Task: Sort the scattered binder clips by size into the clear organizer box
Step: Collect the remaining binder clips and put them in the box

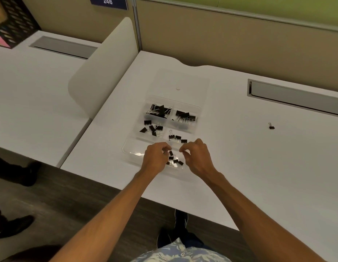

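On my feed the clear box [197, 108] sits on the white desk [240, 167], just in from its near edge; I count five pockets with black clips in them; the biggest clips [159, 110] fill the far left pocket, another bunch [185, 116] lies in the far right one, medium clips [152, 128] are in the middle left, smaller ones [177, 138] in the middle right, and the smallest clips [174, 160] lie in the long near pocket; both hands hover over that near pocket, close together but not touching, with the smallest clips between them; the left hand [156, 156] has its fingers curled inward by those clips, and I cannot tell whether it pinches one; the right hand [196, 155] has thumb and forefinger drawn toward each other, and again I cannot tell whether anything is held; one stray clip [271, 126] lies alone on the desk, well apart to the right of the box; a clear flat piece [194, 82] with a small white dot lies just beyond the box; a grey slot [295, 97] is set into the desk farther right.
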`<state>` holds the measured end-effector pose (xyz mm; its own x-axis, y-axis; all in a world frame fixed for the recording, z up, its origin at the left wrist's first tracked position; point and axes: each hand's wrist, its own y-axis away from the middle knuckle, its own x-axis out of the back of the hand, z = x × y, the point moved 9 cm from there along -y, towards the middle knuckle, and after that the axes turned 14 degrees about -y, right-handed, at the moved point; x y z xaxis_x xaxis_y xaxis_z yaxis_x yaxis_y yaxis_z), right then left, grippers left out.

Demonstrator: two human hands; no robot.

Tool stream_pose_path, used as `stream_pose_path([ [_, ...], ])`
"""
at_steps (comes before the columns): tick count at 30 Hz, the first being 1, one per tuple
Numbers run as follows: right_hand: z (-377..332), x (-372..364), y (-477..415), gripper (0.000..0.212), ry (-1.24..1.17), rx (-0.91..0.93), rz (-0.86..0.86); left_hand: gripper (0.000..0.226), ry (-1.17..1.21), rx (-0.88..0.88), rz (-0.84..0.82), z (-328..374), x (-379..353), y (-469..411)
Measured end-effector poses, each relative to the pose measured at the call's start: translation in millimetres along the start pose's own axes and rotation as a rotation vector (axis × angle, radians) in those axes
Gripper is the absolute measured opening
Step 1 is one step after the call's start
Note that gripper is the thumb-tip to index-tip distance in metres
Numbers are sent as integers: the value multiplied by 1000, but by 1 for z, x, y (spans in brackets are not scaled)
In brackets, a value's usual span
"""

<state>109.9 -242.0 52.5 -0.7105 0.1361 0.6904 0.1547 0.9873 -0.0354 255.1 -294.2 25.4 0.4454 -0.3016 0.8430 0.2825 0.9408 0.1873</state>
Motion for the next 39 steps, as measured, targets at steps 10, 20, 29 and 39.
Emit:
stream_pose_path([
  [10, 28, 41, 49, 17, -59, -77, 100, 19, 81, -134, 57, 36, 10, 46],
  [20, 73, 93, 105, 19, -85, -148, 221, 27, 33, -345, 23, 105, -16, 72],
  [29, 154, 159, 105, 19, -102, -210, 257, 35, -162, -410, 21, 186, -65, 48],
  [39, 251, 218, 53, 17, -91, -302, 197, 44, -260, -374, -48, 252, -130, -8],
])
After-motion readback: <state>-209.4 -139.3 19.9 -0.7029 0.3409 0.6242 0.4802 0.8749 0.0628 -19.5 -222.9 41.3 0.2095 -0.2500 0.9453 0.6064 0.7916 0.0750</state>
